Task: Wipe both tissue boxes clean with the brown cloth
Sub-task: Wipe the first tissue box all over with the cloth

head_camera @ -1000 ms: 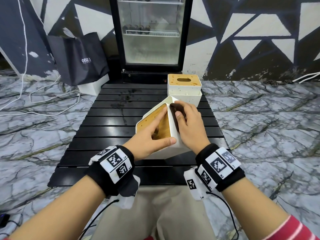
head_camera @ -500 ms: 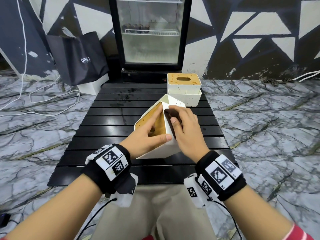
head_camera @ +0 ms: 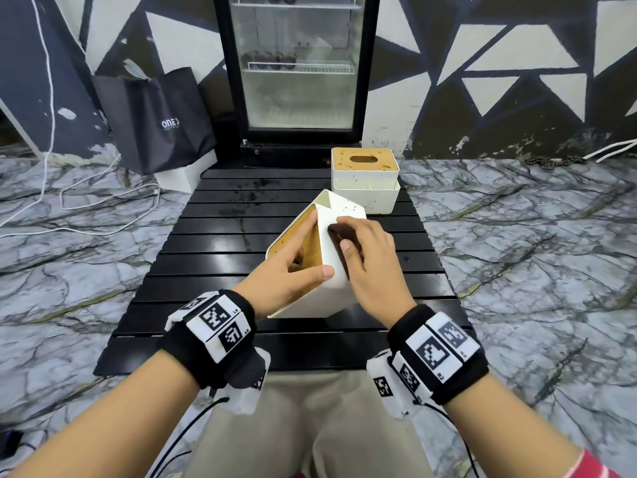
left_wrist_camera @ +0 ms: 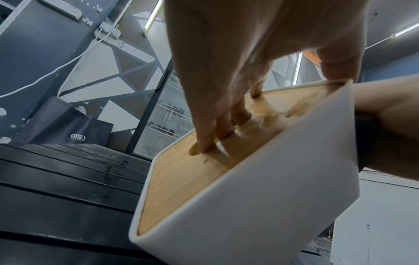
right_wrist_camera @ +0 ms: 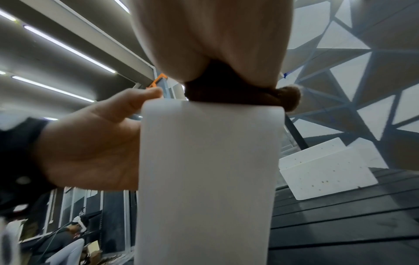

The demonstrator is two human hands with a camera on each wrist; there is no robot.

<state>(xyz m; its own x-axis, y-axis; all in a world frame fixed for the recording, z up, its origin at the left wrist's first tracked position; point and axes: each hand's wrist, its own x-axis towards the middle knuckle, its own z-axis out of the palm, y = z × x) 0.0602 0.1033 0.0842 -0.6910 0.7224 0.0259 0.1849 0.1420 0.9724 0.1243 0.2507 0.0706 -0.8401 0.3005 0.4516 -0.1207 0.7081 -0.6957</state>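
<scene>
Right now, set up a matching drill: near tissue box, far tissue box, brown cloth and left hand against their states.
Things:
1. near tissue box
2. far tissue box
3. brown cloth
4. left hand

States:
A. upright at the back of the table
B. fingers in the wooden lid's slot
C. tipped on its edge
D. pressed under the right hand

Pairs: 1-C, 2-A, 3-D, 4-B
</scene>
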